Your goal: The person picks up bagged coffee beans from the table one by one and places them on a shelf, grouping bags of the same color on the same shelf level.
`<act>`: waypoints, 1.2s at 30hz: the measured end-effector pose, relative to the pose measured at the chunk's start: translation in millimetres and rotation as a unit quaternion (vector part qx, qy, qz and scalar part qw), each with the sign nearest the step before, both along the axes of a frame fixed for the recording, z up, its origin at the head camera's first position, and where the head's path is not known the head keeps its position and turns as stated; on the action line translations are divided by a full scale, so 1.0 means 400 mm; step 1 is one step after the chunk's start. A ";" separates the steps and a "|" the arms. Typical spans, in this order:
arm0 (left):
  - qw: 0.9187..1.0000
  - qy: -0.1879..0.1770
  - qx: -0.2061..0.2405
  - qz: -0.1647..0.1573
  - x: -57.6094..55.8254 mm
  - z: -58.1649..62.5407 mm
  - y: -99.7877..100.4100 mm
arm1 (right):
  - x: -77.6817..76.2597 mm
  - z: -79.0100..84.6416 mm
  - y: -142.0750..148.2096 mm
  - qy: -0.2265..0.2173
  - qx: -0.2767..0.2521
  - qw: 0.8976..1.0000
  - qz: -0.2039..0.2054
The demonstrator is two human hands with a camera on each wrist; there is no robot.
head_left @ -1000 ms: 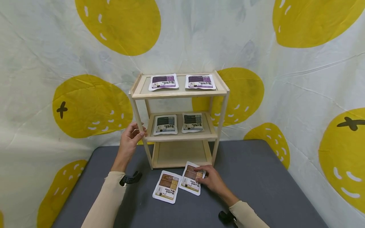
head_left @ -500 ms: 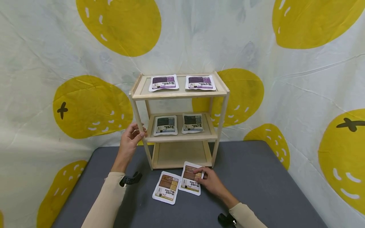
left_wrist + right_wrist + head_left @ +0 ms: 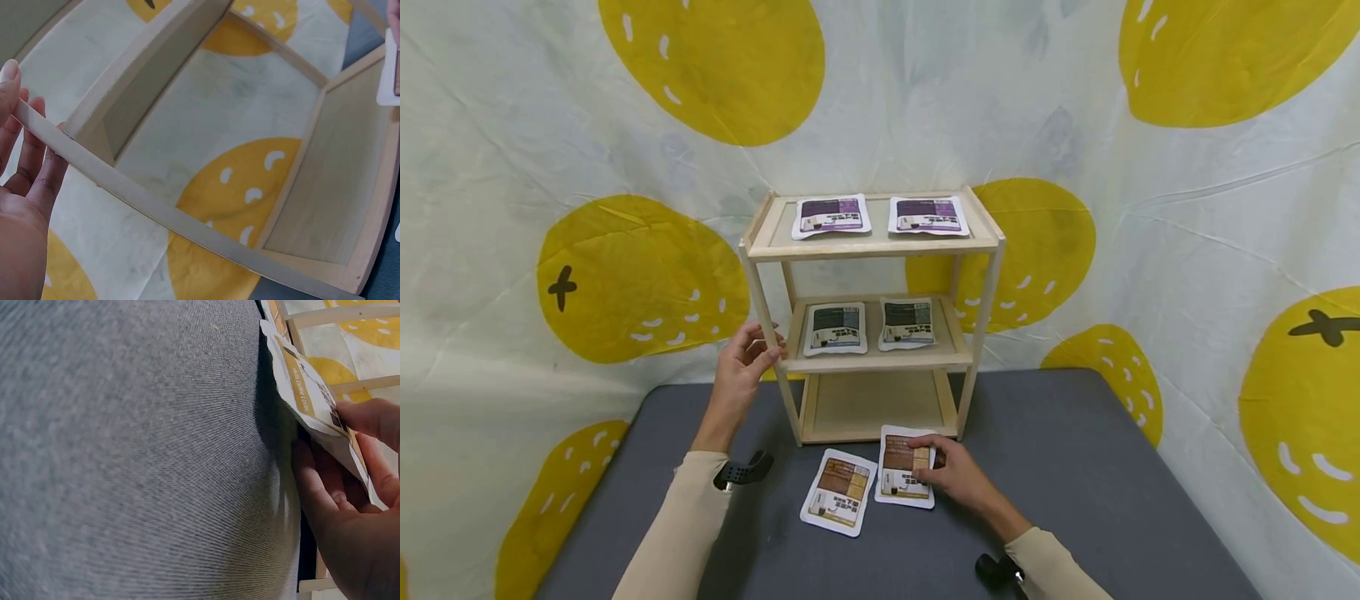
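In the head view, my left hand [image 3: 741,367] grips the left front post of a small three-tier wooden shelf [image 3: 872,364]. The left wrist view has the thumb on one side of the post [image 3: 156,209] and fingers on the other. My right hand [image 3: 958,475] pinches the right edge of a white coffee packet with a brown label [image 3: 897,467]. Its thumb lies over the packet and other fingers curl underneath, as the right wrist view shows; there the packet [image 3: 306,394] is tilted off the cloth. A matching brown-label packet [image 3: 838,492] lies flat just to its left.
Two purple-label packets [image 3: 831,215] lie on the top tier, and two dark green-label packets [image 3: 835,327] on the middle one. The bottom tier [image 3: 876,404] is bare wood. Grey cloth [image 3: 1045,467] covers the table; a lemon-print curtain [image 3: 1000,150] hangs behind.
The packet in my right hand has turned, its top edge swinging left, and now sits straighter to the shelf. My left hand has stayed on the post.
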State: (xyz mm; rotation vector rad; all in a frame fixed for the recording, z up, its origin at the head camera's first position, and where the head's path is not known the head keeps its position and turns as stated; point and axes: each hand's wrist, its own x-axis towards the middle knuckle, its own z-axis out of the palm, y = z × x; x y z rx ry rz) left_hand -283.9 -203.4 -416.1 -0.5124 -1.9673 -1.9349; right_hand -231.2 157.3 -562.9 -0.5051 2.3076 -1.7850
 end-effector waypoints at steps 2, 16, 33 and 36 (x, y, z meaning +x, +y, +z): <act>1.000 0.001 -0.001 0.000 -0.001 0.000 -0.001 | -0.001 0.001 0.001 -0.003 0.000 1.000 0.010; 1.000 0.001 -0.001 0.001 -0.003 -0.001 -0.001 | -0.022 0.013 0.012 0.010 -0.002 0.999 0.046; 1.000 0.002 0.000 -0.001 -0.003 -0.002 -0.002 | -0.051 0.056 0.011 -0.009 -0.049 0.997 0.065; 1.000 0.001 0.000 -0.002 -0.002 -0.002 -0.002 | -0.056 0.061 0.010 -0.009 -0.059 0.996 0.061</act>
